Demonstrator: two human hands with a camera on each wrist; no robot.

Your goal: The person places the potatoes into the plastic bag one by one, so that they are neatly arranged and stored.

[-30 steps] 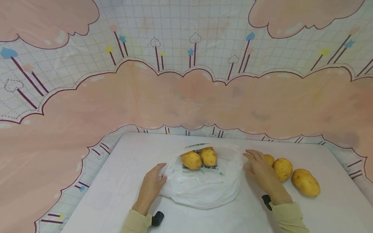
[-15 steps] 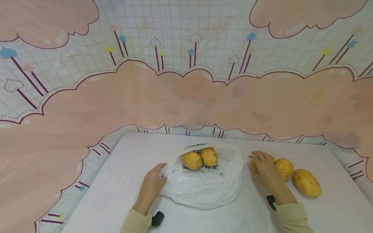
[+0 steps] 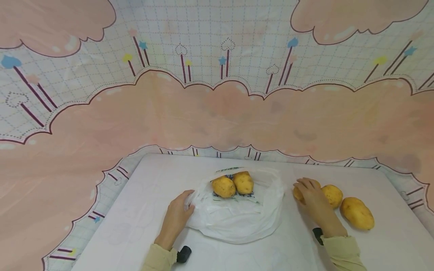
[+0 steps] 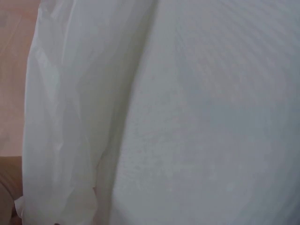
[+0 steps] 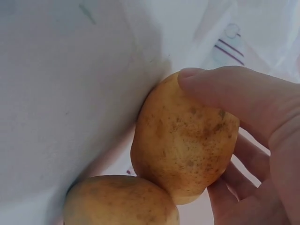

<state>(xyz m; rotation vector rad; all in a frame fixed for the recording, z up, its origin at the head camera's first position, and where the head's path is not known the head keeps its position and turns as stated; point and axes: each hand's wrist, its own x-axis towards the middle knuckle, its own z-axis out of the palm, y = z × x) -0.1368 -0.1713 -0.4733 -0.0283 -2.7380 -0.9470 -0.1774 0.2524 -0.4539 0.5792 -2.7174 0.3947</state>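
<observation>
A thin white plastic bag lies spread with its mouth open, and two yellow potatoes sit in the mouth. My left hand holds the bag's left edge between thumb and fingers. In the left wrist view the bag's film rises beside a bit of that hand. To the right of the bag, my right hand grips the nearest loose potato, thumb on one side and fingers curled around the other. Another potato touches the gripped one in the right wrist view.
Two more loose potatoes, a round one and a longer one, lie to the right on the white table. A cloud-printed cloth hangs behind the table. Black camera mounts sit at both wrists.
My right hand has moved right, away from the bag's edge, and has taken hold of the nearest loose potato. My left hand and the bag have stayed in place.
</observation>
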